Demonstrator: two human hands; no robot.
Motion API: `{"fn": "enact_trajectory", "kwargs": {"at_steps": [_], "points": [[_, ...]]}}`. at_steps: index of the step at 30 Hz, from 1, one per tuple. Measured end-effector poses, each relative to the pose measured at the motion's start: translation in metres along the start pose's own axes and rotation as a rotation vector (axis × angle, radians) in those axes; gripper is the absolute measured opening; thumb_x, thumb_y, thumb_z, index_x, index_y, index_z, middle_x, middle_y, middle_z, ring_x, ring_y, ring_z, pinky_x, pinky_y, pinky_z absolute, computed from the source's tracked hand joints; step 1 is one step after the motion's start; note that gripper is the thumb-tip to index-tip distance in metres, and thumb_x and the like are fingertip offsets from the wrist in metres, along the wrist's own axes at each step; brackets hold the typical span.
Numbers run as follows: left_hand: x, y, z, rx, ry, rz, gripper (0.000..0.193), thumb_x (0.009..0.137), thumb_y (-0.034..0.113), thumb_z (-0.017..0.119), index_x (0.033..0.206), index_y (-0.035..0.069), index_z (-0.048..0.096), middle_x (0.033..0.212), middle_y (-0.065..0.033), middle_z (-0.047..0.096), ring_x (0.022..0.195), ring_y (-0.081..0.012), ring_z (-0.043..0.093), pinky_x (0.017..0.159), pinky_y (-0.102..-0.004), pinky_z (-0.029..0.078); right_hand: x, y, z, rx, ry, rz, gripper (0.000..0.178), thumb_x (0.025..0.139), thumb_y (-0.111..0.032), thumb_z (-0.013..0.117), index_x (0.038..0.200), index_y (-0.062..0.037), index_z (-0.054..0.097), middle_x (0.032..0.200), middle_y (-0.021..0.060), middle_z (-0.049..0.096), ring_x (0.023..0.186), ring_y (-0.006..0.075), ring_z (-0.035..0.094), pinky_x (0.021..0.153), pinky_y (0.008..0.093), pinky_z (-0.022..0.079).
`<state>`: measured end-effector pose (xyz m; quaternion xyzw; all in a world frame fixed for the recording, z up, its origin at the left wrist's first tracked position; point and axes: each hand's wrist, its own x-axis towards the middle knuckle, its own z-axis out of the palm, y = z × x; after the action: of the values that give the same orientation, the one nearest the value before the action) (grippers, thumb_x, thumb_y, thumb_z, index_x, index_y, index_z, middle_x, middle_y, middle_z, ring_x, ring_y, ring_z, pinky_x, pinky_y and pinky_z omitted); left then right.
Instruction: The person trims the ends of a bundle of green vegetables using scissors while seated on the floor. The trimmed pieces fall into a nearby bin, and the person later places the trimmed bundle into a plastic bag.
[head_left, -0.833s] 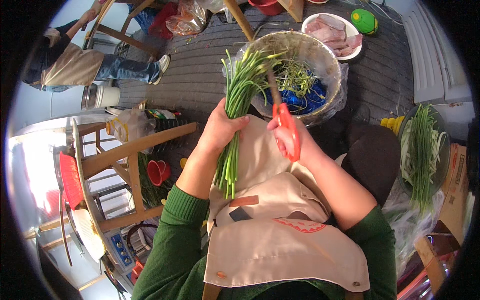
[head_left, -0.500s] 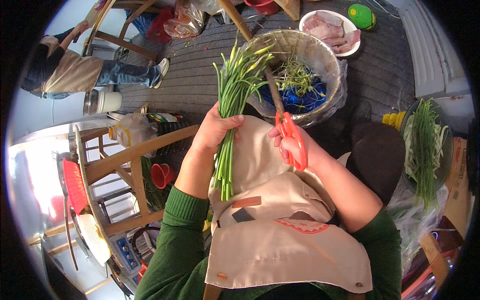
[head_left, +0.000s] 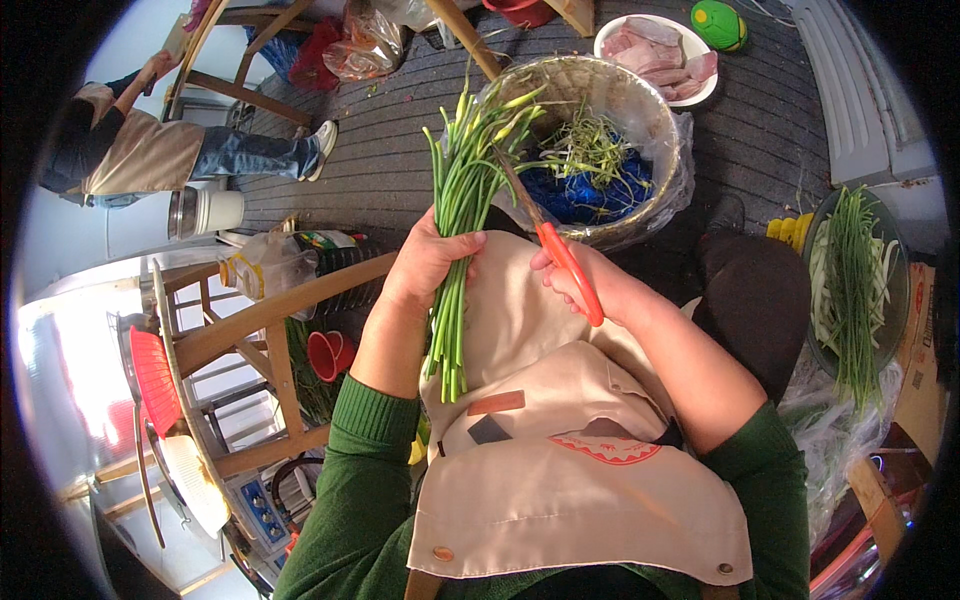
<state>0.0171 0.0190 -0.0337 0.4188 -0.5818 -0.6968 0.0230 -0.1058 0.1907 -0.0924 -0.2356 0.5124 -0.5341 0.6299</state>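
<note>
My left hand (head_left: 437, 255) is closed round a bunch of garlic scapes (head_left: 465, 185), long green stems with pale budded tips, held upright over my beige apron (head_left: 580, 500). In my right hand (head_left: 590, 280) is a pair of scissors (head_left: 568, 268) with red handles, its dark blades slanting up-left to the upper part of the bunch. Whether the blades touch the stems I cannot tell. Just beyond, a round bin (head_left: 665, 190) lined with clear plastic holds green trimmings (head_left: 590, 150) on a blue bag (head_left: 580, 195).
A white bowl of raw meat slices (head_left: 660, 65) and a green object (head_left: 720, 25) stand on the floor beyond the bin. At right sits a dark basin of green stems (head_left: 855, 290). A wooden stool (head_left: 285, 310) is at left, near a red cup (head_left: 330, 355). Another person (head_left: 170, 150) stands far left.
The scissors have swung left, their blades moving from over the bin to the upper stems. My left hand and the bunch have hardly moved.
</note>
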Motion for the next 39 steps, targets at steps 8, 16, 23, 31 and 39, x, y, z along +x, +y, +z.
{"fn": "enact_trajectory", "kwargs": {"at_steps": [8, 16, 23, 31, 39], "points": [[0.000, -0.001, -0.001, -0.003, 0.013, -0.015, 0.025, 0.076, 0.001, 0.067, 0.096, 0.006, 0.052, 0.067, -0.0039, 0.055, 0.047, -0.0137, 0.052, 0.041, -0.0251, 0.044, 0.003, 0.000, 0.003, -0.405, 0.058, -0.180, 0.015, 0.072, -0.010, 0.051, 0.070, 0.0047, 0.054, 0.066, 0.0218, 0.056, 0.064, 0.0370, 0.058, 0.059, 0.0424, 0.045], [0.002, -0.003, -0.003, -0.010, -0.004, -0.007, 0.025, 0.076, 0.001, 0.067, 0.096, 0.006, 0.052, 0.065, -0.0042, 0.055, 0.046, -0.0138, 0.051, 0.041, -0.0251, 0.043, 0.001, -0.005, 0.006, -0.506, 0.097, -0.130, 0.018, 0.077, -0.012, 0.052, 0.070, 0.0042, 0.056, 0.070, 0.0244, 0.058, 0.072, 0.0405, 0.060, 0.062, 0.0461, 0.046], [0.000, -0.002, -0.001, 0.004, 0.016, -0.005, 0.027, 0.075, 0.000, 0.066, 0.096, 0.006, 0.050, 0.065, -0.0048, 0.054, 0.045, -0.0146, 0.051, 0.041, -0.0256, 0.043, 0.002, -0.006, 0.009, -0.475, 0.125, -0.131, 0.021, 0.078, -0.014, 0.050, 0.069, 0.0041, 0.055, 0.070, 0.0245, 0.058, 0.072, 0.0408, 0.060, 0.062, 0.0466, 0.046], [0.001, -0.003, -0.002, -0.022, 0.008, -0.011, 0.028, 0.074, -0.001, 0.067, 0.096, 0.005, 0.051, 0.065, -0.0055, 0.055, 0.044, -0.0151, 0.051, 0.040, -0.0259, 0.043, 0.007, 0.003, 0.006, -0.521, 0.147, -0.189, 0.024, 0.078, -0.017, 0.050, 0.068, 0.0034, 0.055, 0.069, 0.0238, 0.059, 0.071, 0.0418, 0.059, 0.061, 0.0476, 0.046], [0.001, -0.005, -0.003, -0.039, 0.011, -0.002, 0.025, 0.076, -0.001, 0.066, 0.096, 0.005, 0.051, 0.065, -0.0053, 0.054, 0.045, -0.0149, 0.051, 0.040, -0.0262, 0.043, 0.005, 0.011, 0.016, -0.451, 0.285, -0.239, 0.026, 0.078, -0.020, 0.049, 0.065, 0.0013, 0.055, 0.063, 0.0234, 0.057, 0.062, 0.0409, 0.058, 0.057, 0.0459, 0.045]]}}
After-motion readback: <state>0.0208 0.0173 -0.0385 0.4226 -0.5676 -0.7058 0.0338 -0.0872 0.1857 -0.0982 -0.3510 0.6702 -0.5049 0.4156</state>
